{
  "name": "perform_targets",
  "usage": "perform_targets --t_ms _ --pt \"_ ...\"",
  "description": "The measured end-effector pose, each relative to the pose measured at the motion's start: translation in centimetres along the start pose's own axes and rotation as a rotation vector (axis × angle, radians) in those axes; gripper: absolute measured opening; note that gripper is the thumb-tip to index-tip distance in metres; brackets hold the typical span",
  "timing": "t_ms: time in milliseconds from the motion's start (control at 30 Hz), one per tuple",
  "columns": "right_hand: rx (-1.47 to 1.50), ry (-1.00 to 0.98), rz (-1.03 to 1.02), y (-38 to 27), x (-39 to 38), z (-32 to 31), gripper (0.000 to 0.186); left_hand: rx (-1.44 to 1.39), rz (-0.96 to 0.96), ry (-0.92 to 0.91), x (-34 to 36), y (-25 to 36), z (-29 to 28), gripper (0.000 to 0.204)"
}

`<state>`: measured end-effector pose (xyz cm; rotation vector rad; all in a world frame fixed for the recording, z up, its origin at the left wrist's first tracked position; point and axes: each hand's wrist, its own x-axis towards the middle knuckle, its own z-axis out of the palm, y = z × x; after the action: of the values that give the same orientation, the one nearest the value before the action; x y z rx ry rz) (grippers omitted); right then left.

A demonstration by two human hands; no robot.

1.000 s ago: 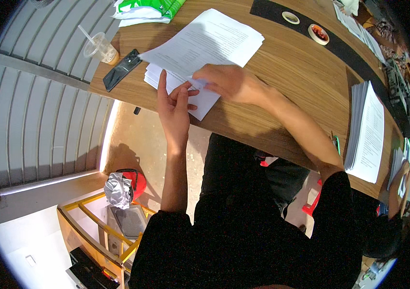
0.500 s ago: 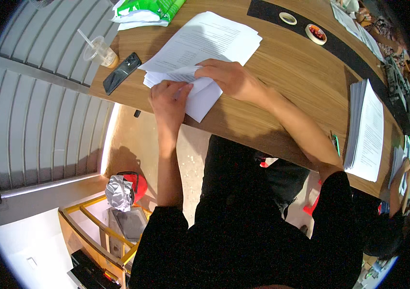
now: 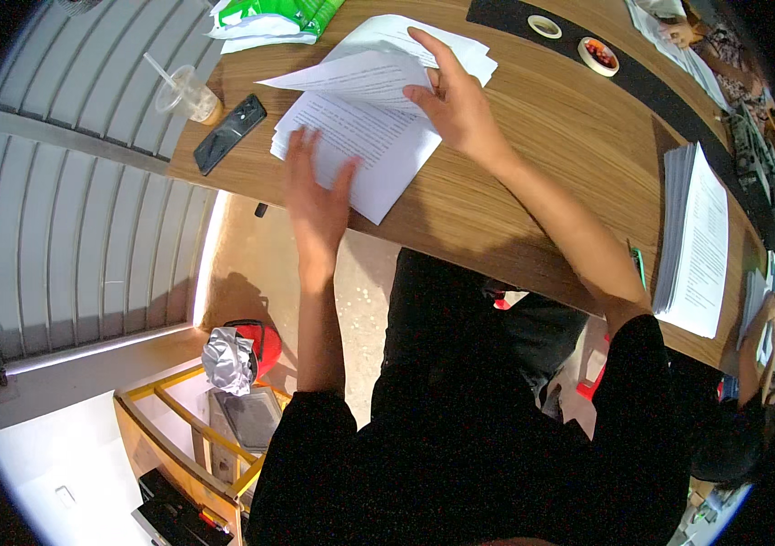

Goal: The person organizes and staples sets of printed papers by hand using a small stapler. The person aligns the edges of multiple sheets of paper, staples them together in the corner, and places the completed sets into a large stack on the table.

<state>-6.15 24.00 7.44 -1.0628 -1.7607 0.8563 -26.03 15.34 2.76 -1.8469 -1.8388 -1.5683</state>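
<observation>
A stack of printed white sheets [image 3: 374, 182] lies at the near edge of the wooden table. Its upper sheet [image 3: 351, 75] is lifted and bowed, baring another printed page below. My right hand [image 3: 462, 109] has this sheet between thumb and curled fingers at its right side, the index finger stretched out past it. My left hand [image 3: 319, 196] is open, slightly blurred, its fingers spread over the left part of the stack. More printed sheets [image 3: 469, 50] lie just beyond, partly covered by the lifted one.
To the left are a black phone [image 3: 230, 135] and a clear plastic cup [image 3: 192, 98] with a straw. A green and white package [image 3: 278, 20] lies beyond. Two tape rolls [image 3: 598, 56] sit on a dark strip. A thick paper stack [image 3: 692, 241] stands right, near another person's hand [image 3: 767, 314].
The sheet has been raised and swung away from me. My right hand moved farther up with it. My left hand, bent on the paper before, now has its fingers stretched out.
</observation>
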Motion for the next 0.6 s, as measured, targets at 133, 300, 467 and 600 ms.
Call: perform_targets --t_ms 133,300,467,600 --pt "0.116 0.001 -0.088 2.4 0.7 -0.2 0.058 0.293 0.222 -0.333 -0.4 -0.7 0.7 0.041" --pt "0.017 -0.397 -0.174 2.1 -0.2 0.3 0.054 0.165 0.158 -0.422 2.4 -0.6 0.2 0.023" --pt "-0.243 -0.337 -0.380 2.4 -0.7 0.7 0.054 -0.051 0.139 -0.378 4.6 0.1 0.4 0.015" --pt "-0.171 -0.133 -0.340 2.3 0.3 -0.5 0.043 -0.241 -0.048 0.013 3.5 0.7 -0.6 0.028"
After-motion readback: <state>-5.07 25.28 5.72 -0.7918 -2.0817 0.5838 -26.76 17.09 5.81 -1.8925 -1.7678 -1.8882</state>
